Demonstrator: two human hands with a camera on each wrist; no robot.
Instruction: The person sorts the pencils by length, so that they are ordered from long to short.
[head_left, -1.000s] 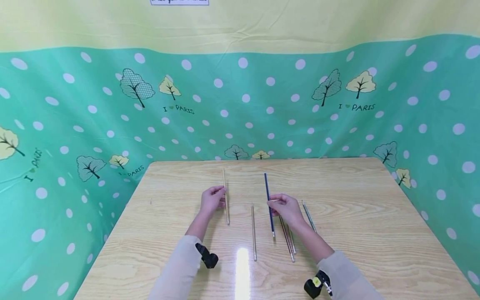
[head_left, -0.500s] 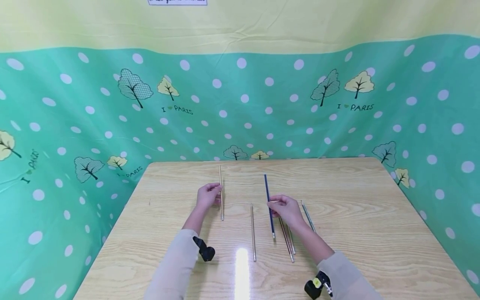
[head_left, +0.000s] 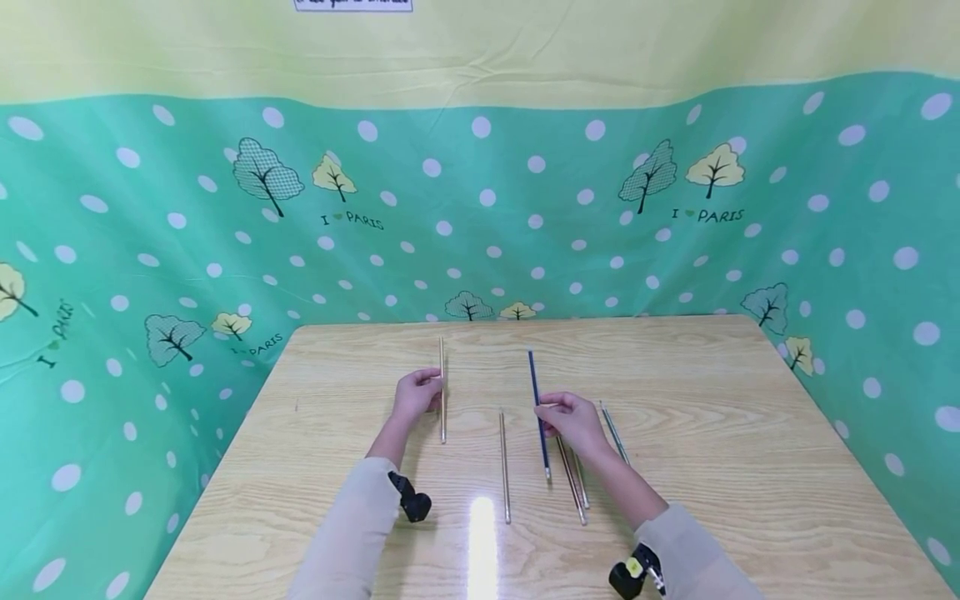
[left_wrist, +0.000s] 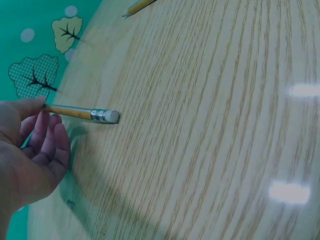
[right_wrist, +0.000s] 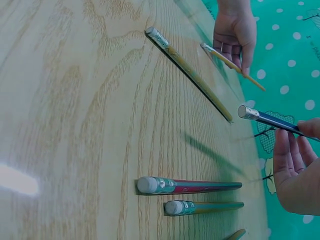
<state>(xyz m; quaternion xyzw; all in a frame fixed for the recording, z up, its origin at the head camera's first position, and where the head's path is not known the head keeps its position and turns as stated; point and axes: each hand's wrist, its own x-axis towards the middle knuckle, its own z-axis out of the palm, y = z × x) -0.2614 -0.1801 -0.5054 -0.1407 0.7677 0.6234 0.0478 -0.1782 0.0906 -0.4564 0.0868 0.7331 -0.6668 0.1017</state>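
Note:
My left hand [head_left: 417,395] pinches a yellow pencil [left_wrist: 72,111] between thumb and fingers, its white eraser end toward me. A dark blue pencil [head_left: 536,383] is pinched in my right hand [head_left: 574,423]; the right wrist view shows it raised off the table, its shadow below. Between the hands another yellow pencil [head_left: 505,475] lies on the wood. Beside and partly under the right hand lie a dark red pencil [right_wrist: 200,187] and a yellowish pencil [right_wrist: 212,206], side by side. Farther right is a bluish-green pencil [head_left: 615,433], partly hidden by the right forearm.
The wooden table [head_left: 720,400] reaches to a green dotted curtain [head_left: 375,275] at the back and sides. A bright light reflection [head_left: 482,550] lies on the front of the tabletop. Each wrist carries a small black camera [head_left: 411,498].
My left hand, with the yellow pencil, has shifted slightly left; the pencil stands more upright in view, then dips a little. The right hand stays nearly still with the blue pencil.

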